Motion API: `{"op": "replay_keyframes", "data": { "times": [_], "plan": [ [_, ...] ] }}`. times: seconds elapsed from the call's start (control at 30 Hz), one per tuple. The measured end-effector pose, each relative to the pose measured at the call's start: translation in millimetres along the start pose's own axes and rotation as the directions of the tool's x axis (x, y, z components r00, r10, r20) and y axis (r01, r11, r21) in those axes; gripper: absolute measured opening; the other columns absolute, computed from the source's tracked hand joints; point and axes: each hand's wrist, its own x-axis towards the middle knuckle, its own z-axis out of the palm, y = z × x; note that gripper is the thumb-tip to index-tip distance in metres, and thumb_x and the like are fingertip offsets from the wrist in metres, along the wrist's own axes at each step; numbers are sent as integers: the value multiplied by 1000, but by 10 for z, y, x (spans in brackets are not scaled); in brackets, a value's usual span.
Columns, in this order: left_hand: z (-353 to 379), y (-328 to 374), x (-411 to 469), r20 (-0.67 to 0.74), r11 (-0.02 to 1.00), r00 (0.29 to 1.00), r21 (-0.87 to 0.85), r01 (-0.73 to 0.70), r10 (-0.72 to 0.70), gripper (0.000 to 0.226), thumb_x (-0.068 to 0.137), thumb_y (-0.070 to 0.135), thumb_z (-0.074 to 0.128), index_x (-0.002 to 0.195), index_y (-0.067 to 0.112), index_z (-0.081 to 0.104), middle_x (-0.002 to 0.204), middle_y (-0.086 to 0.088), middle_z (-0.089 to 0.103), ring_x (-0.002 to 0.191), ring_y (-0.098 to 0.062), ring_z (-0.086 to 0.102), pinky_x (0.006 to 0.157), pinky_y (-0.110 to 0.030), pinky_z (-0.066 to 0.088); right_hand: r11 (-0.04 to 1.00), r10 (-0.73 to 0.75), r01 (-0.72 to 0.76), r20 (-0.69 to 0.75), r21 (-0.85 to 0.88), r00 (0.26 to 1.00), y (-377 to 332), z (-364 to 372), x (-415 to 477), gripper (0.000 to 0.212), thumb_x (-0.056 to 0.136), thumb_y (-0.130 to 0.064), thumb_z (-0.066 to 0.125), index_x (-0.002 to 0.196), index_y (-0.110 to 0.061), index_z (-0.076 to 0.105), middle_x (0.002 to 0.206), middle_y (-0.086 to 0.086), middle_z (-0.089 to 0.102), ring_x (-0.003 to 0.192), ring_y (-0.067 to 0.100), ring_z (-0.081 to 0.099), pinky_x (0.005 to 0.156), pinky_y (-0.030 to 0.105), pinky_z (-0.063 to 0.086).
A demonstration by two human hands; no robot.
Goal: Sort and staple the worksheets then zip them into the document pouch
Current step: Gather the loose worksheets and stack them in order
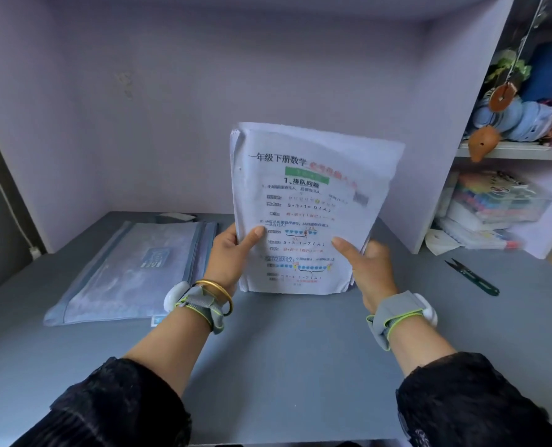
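A stack of printed worksheets (310, 188) stands upright on its bottom edge on the grey desk (268, 366), its printed front facing me. My left hand (229, 256) grips the stack's lower left side, thumb on the front page. My right hand (369, 266) holds the lower right side, thumb on the front as well. The blue-grey mesh document pouch (132, 269) lies flat on the desk to the left of my left hand. No stapler is in view.
Small black thread snips (472, 276) lie on the desk at the right. A shelf unit (506, 153) at the right holds a clear box of coloured items (493, 208), papers and toys. The lilac back wall stands close behind the worksheets.
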Motion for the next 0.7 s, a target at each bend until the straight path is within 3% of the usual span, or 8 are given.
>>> {"op": "replay_keyframes", "data": {
  "times": [0.1, 0.17, 0.3, 0.37, 0.43, 0.5, 0.6, 0.7],
  "plan": [
    [-5, 1, 22, 0, 999, 1000, -32, -6, 6, 13, 90, 22, 65, 102, 20, 70, 106, -3, 74, 92, -17, 68, 81, -30, 54, 999, -37, 38, -24, 29, 999, -94, 0, 28, 12, 82, -18, 74, 93, -17, 70, 95, -1, 75, 85, 15, 72, 74, 31, 59],
    [-29, -25, 36, 4, 1000, 1000, -25, 1, -1, 17, 88, 24, 67, 104, 21, 69, 109, -3, 73, 95, -18, 68, 79, -29, 54, 999, -41, 41, 6, -12, 999, -90, -26, 38, 20, 83, -16, 74, 102, -14, 67, 96, -3, 74, 83, 10, 71, 69, 24, 57],
    [-58, -92, 55, 23, 1000, 1000, 16, 16, -16, 42, 80, 32, 72, 117, 15, 63, 115, -4, 71, 100, -19, 69, 81, -31, 55, 996, 23, -18, 61, -89, 998, 55, -80, 53, 29, 84, -13, 72, 112, -17, 63, 105, -4, 72, 94, 12, 69, 75, 25, 54],
    [-46, -110, 67, 4, 997, 1000, 79, 11, -11, 34, 83, 31, 70, 114, 15, 65, 112, -4, 72, 97, -19, 68, 77, -30, 54, 991, 41, -31, 73, -130, 996, 104, -69, 68, 25, 86, -13, 69, 111, -16, 64, 108, 0, 71, 94, 14, 68, 76, 23, 52],
    [-14, -110, 89, -22, 992, 1000, 126, 5, -2, 24, 90, 25, 66, 110, 13, 66, 106, -6, 72, 92, -21, 66, 75, -31, 53, 988, 36, -26, 66, -153, 997, 89, -41, 73, 18, 90, -12, 65, 107, -14, 64, 102, 0, 70, 86, 8, 66, 67, 13, 51],
    [34, -81, 119, -42, 994, 999, 113, -4, 8, 14, 92, 22, 63, 102, 15, 68, 102, -8, 72, 90, -22, 65, 82, -38, 53, 990, 6, -2, 31, -140, 1000, 39, -16, 90, 14, 92, -13, 62, 105, -13, 65, 97, -3, 69, 82, 3, 65, 63, 8, 51],
    [85, -8, 148, -38, 996, 998, 75, -50, 53, 9, 92, 22, 62, 98, 21, 68, 102, -5, 72, 91, -21, 65, 86, -40, 53, 993, -34, 33, -6, -112, 999, -24, -29, 130, 16, 92, -17, 61, 108, -14, 65, 99, -6, 70, 87, 5, 67, 68, 15, 52],
    [72, -21, 169, -6, 996, 999, 79, -45, 46, 28, 87, 28, 69, 114, 19, 64, 112, -3, 71, 100, -23, 68, 87, -40, 56, 992, -8, 8, 6, -126, 1000, 9, -66, 136, 22, 91, -18, 63, 113, -12, 62, 104, -1, 70, 91, 10, 67, 72, 21, 52]
  ]
}}
